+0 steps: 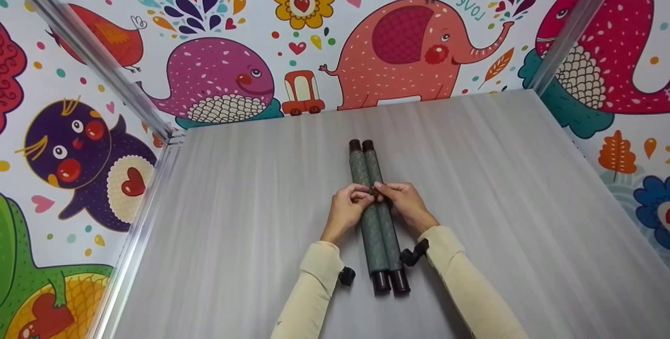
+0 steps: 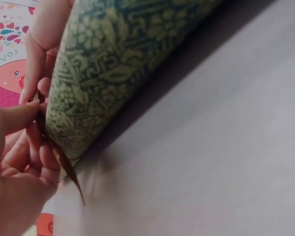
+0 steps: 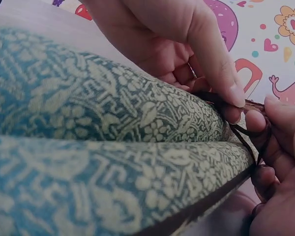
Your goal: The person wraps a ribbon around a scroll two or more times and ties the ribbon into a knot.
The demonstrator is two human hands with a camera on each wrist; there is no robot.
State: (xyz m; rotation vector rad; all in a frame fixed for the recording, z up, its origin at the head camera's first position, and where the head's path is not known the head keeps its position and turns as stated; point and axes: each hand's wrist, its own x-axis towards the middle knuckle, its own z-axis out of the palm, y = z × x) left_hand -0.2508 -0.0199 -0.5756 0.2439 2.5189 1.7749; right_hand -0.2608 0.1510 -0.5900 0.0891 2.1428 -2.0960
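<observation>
Two parallel rolls of green flower-patterned cloth with dark end knobs, like a scroll [image 1: 372,229] rolled from both ends, lie lengthwise on the table. My left hand [image 1: 344,209] is at the left roll, about midway along. From the right, my right hand [image 1: 409,204] reaches over, so both hands' fingertips meet above the rolls. Between them runs a thin dark brown ribbon [image 3: 246,132], looped in the right wrist view. Thumb and fingers of each hand pinch it. One pointed tail of the ribbon [image 2: 66,162] hangs below the left fingers in the left wrist view.
The grey wood-grain table [image 1: 251,213] spreads around the rolls. Behind it and at both sides stand panels with cartoon animals [image 1: 398,56]. Metal posts and a rail [image 1: 136,255] edge the table. A small black device [image 1: 346,276] sits at each cuff.
</observation>
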